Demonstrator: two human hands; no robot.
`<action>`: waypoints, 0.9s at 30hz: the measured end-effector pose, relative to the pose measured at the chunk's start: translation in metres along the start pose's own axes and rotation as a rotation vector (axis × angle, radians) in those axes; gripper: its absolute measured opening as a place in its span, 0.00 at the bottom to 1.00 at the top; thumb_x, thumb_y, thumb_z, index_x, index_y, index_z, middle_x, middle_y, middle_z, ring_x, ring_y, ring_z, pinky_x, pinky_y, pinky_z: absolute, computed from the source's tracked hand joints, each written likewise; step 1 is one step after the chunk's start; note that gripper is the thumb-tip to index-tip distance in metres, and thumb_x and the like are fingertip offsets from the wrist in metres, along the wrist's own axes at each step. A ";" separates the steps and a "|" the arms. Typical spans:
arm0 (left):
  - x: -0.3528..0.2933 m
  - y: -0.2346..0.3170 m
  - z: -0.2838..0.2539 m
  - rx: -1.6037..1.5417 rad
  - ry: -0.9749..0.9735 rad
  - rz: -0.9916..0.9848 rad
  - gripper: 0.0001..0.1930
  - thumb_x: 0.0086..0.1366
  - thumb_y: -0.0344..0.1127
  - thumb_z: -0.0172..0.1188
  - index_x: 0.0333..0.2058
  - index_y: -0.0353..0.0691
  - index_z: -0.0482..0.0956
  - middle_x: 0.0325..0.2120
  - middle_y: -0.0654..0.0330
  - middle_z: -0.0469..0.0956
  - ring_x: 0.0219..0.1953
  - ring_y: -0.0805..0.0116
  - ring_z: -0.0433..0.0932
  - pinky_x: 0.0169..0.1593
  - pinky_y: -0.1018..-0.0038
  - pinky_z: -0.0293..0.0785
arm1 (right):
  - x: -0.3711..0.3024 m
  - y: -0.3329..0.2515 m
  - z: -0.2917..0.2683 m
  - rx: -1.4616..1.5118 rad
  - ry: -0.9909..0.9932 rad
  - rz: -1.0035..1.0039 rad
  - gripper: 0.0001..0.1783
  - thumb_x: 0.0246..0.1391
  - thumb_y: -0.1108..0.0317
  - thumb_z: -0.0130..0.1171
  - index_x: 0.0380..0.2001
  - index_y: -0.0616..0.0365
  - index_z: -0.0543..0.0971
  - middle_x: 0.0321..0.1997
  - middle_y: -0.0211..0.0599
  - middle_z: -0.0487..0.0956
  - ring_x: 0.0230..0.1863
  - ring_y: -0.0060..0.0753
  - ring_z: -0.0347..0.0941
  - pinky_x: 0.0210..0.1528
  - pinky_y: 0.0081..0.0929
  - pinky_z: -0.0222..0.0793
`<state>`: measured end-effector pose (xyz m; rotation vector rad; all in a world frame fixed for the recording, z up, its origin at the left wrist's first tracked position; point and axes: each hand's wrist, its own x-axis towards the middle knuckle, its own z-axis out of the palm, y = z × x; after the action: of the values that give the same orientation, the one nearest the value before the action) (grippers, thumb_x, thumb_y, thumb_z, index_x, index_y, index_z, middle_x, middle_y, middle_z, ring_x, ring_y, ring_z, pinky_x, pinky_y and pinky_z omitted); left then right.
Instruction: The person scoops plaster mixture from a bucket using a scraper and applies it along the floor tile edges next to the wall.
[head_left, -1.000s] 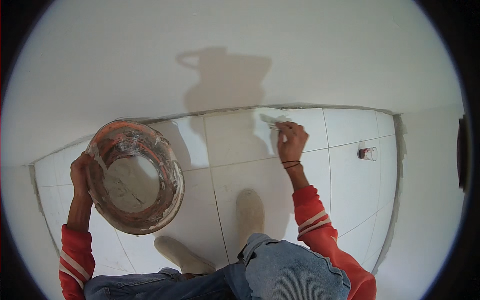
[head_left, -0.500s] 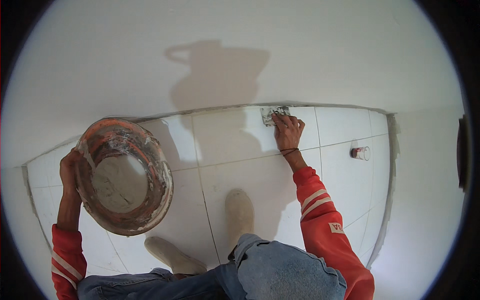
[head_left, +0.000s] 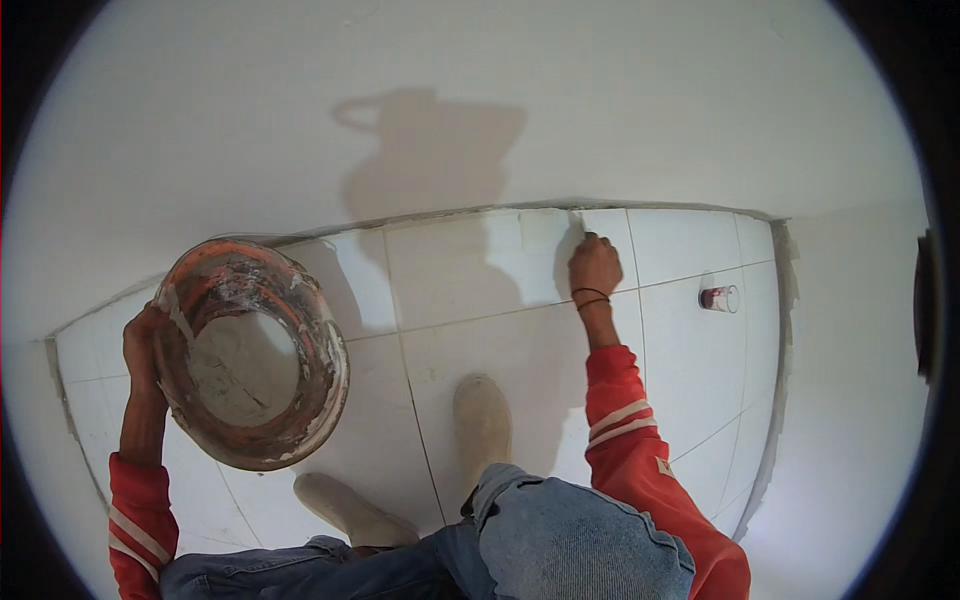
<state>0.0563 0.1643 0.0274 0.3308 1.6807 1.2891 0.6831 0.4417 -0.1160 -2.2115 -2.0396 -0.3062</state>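
On the left, my left hand (head_left: 145, 335) grips the rim of a tilted, crusted orange bucket (head_left: 325, 390). Grey paste (head_left: 245, 370), like grout or mortar, lies in its bottom. My right hand (head_left: 596, 264) is closed on a small flat scraper (head_left: 586, 228), held at the joint between the white tiles (head_left: 510, 340) and the wall (head_left: 640, 110). The scraper is now seen nearly edge-on, and my fingers cover most of it. A pale, damp-looking patch shows on the tile just left of it.
A small drinking glass (head_left: 719, 298) with dark reddish contents or residue is on the tiles to the right. Both my boots (head_left: 482, 425) are on the tiled floor below. A rough grey strip (head_left: 785, 300) edges the right wall. The bucket's shadow falls on the wall ahead.
My right hand has moved slightly right along the joint and turned the scraper from flat to nearly edge-on. The bucket in my left hand has barely shifted.
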 end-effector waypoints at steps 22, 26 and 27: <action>-0.004 0.000 -0.010 -0.033 0.058 -0.026 0.19 0.65 0.42 0.55 0.49 0.36 0.79 0.37 0.60 0.78 0.38 0.64 0.78 0.45 0.67 0.76 | -0.012 0.006 -0.023 0.369 0.290 -0.530 0.21 0.52 0.73 0.69 0.50 0.40 0.89 0.47 0.23 0.82 0.51 0.35 0.74 0.58 0.45 0.61; -0.006 0.002 0.004 0.015 0.096 -0.034 0.18 0.65 0.42 0.55 0.47 0.36 0.80 0.37 0.59 0.79 0.37 0.63 0.78 0.45 0.67 0.77 | 0.007 0.010 0.006 0.293 0.390 -0.604 0.23 0.50 0.71 0.71 0.50 0.37 0.88 0.47 0.21 0.81 0.51 0.33 0.73 0.60 0.46 0.58; -0.006 0.003 0.007 0.033 0.102 -0.019 0.18 0.65 0.42 0.55 0.47 0.36 0.80 0.38 0.59 0.79 0.38 0.63 0.78 0.46 0.67 0.77 | 0.005 0.010 0.012 0.294 0.389 -0.602 0.23 0.50 0.71 0.71 0.50 0.37 0.88 0.47 0.21 0.81 0.51 0.33 0.73 0.60 0.46 0.58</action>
<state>0.0644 0.1656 0.0330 0.2716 1.7891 1.2836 0.6946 0.4478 -0.1259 -1.2221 -2.2814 -0.4146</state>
